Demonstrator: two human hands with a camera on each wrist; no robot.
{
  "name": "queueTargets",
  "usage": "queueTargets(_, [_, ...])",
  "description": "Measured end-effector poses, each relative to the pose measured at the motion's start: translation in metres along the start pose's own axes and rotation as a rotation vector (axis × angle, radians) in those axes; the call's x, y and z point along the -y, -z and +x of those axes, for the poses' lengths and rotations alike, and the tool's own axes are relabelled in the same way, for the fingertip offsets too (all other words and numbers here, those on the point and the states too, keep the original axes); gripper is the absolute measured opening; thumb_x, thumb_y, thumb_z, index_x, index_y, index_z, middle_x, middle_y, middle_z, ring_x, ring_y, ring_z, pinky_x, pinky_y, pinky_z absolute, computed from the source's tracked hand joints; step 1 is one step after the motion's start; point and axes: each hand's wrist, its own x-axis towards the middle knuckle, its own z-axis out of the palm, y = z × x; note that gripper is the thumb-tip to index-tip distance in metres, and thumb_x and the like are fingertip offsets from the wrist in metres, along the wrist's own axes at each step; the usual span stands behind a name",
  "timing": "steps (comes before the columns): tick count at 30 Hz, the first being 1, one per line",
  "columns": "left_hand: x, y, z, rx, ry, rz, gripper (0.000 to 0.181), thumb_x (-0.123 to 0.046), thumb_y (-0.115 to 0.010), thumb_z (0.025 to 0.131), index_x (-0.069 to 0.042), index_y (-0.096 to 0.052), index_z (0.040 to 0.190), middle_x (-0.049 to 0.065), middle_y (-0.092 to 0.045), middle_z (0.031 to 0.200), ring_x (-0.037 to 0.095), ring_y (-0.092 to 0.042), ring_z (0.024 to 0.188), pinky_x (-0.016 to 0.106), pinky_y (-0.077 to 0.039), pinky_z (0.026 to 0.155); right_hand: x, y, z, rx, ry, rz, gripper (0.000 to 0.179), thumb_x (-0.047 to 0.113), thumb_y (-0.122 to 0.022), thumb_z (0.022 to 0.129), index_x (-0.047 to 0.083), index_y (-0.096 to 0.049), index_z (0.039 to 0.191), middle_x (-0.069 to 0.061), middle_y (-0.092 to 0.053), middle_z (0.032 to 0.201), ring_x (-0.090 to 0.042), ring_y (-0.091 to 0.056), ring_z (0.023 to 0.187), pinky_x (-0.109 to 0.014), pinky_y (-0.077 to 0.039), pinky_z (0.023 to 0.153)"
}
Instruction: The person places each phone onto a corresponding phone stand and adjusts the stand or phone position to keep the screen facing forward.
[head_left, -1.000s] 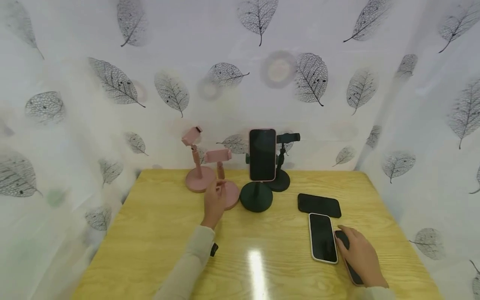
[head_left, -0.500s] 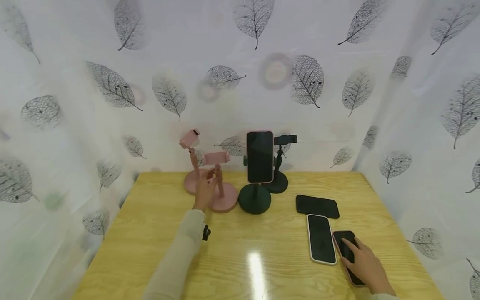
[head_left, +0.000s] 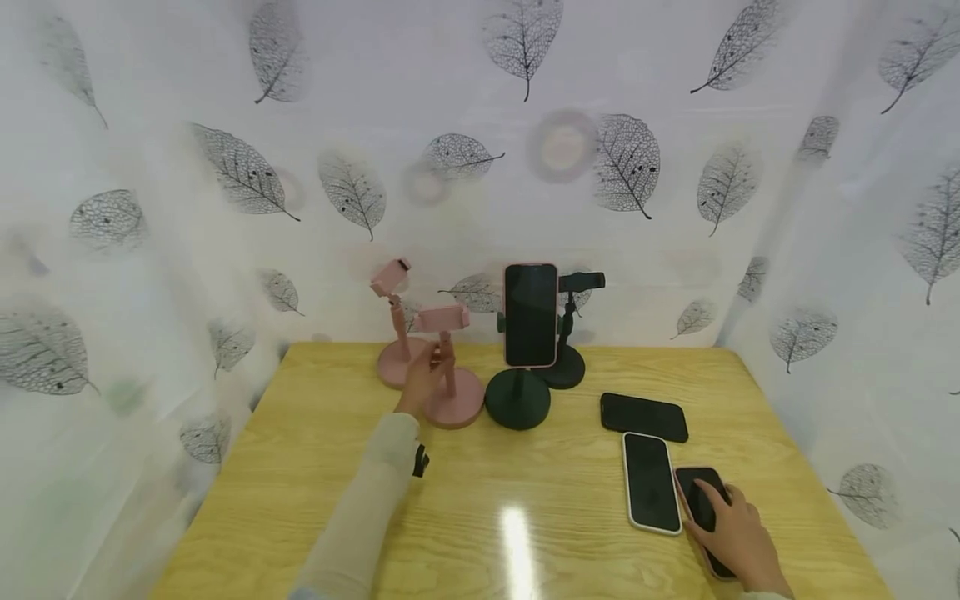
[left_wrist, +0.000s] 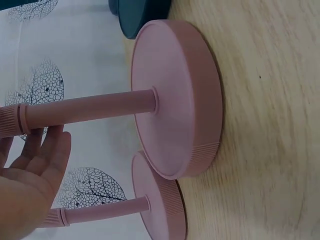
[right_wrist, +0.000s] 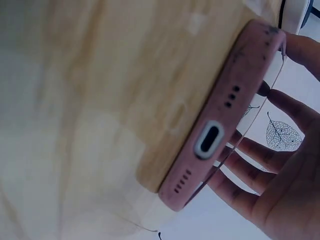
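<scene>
My left hand (head_left: 426,380) is at the nearer pink phone stand (head_left: 454,402), reaching from its left side. In the left wrist view its fingers (left_wrist: 55,150) curl behind the pole just under the ribbed collar; the thumb is hidden. The round base (left_wrist: 175,100) sits on the table. My right hand (head_left: 738,537) spans a phone in a pink case (head_left: 693,492) lying face up at the right. The thumb is at its left edge, one finger rests on the screen, and the others are at the right edge. In the right wrist view the charging port end (right_wrist: 207,140) faces the camera.
A second pink stand (head_left: 397,367) stands behind on the left. The dark green stand (head_left: 517,400) holds an upright phone (head_left: 531,317), with a black stand (head_left: 566,367) behind it. A white-cased phone (head_left: 651,483) and a black phone (head_left: 643,417) lie on the wooden table (head_left: 570,517).
My left hand has gone from in front of the nearer pink stand round to its left side, onto the pole. My right hand has slid back along the pink-cased phone, uncovering its far end.
</scene>
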Motion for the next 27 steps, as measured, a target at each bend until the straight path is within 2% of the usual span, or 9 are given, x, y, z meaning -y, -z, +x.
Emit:
queueTargets(5, [-0.004, 0.001, -0.015, 0.006, -0.013, 0.044, 0.031, -0.017, -0.053, 0.097, -0.004, -0.050, 0.125, 0.022, -0.061, 0.116, 0.035, -0.059, 0.107, 0.046, -0.048, 0.094, -0.001, -0.002, 0.003, 0.043, -0.034, 0.007, 0.094, 0.069, -0.065, 0.071, 0.004, -0.040, 0.135, -0.046, -0.036, 0.119, -0.061, -0.043, 0.097, -0.059, -0.047, 0.063])
queueTargets(10, [-0.005, 0.000, -0.036, 0.051, -0.075, 0.033, 0.030, -0.020, -0.055, 0.095, -0.009, -0.050, 0.123, 0.020, -0.063, 0.113, 0.034, -0.062, 0.102, 0.045, -0.051, 0.089, -0.004, -0.002, 0.005, 0.089, -0.074, 0.006, 0.105, 0.081, -0.055, 0.067, 0.007, -0.035, 0.139, -0.045, -0.038, 0.111, -0.059, -0.043, 0.089, -0.053, -0.046, 0.055])
queueTargets(13, [-0.010, -0.001, -0.047, 0.074, -0.107, 0.031, 0.035, -0.021, -0.057, 0.094, -0.009, -0.049, 0.126, 0.019, -0.064, 0.109, 0.033, -0.064, 0.099, 0.044, -0.052, 0.087, -0.004, 0.000, 0.007, 0.090, -0.079, 0.005, 0.106, 0.080, -0.057, 0.066, 0.007, -0.035, 0.139, -0.045, -0.039, 0.110, -0.057, -0.044, 0.086, -0.053, -0.046, 0.054])
queueTargets(17, [-0.017, -0.005, -0.062, 0.099, -0.096, 0.065, 0.040, -0.022, -0.057, 0.094, -0.009, -0.048, 0.131, 0.018, -0.066, 0.107, 0.032, -0.066, 0.096, 0.043, -0.053, 0.085, -0.003, 0.003, 0.010, 0.093, -0.086, 0.016, 0.104, 0.076, -0.062, 0.066, 0.006, -0.037, 0.139, -0.045, -0.039, 0.110, -0.057, -0.044, 0.089, -0.056, -0.047, 0.056])
queueTargets(21, [-0.023, -0.011, -0.073, 0.148, -0.078, 0.060, 0.041, -0.024, -0.056, 0.094, -0.009, -0.049, 0.132, 0.017, -0.067, 0.107, 0.031, -0.066, 0.096, 0.041, -0.053, 0.086, -0.005, 0.004, 0.012, 0.090, -0.085, 0.032, 0.104, 0.074, -0.065, 0.065, 0.004, -0.040, 0.137, -0.046, -0.040, 0.111, -0.057, -0.045, 0.088, -0.059, -0.047, 0.061])
queueTargets(27, [-0.032, -0.019, -0.082, 0.215, -0.101, 0.020, 0.034, -0.025, -0.056, 0.095, -0.009, -0.053, 0.125, 0.014, -0.067, 0.107, 0.028, -0.064, 0.099, 0.038, -0.053, 0.086, -0.008, 0.007, 0.014, 0.055, -0.075, 0.032, 0.105, 0.070, -0.069, 0.063, -0.004, -0.043, 0.133, -0.045, -0.043, 0.110, -0.057, -0.049, 0.088, -0.063, -0.044, 0.072])
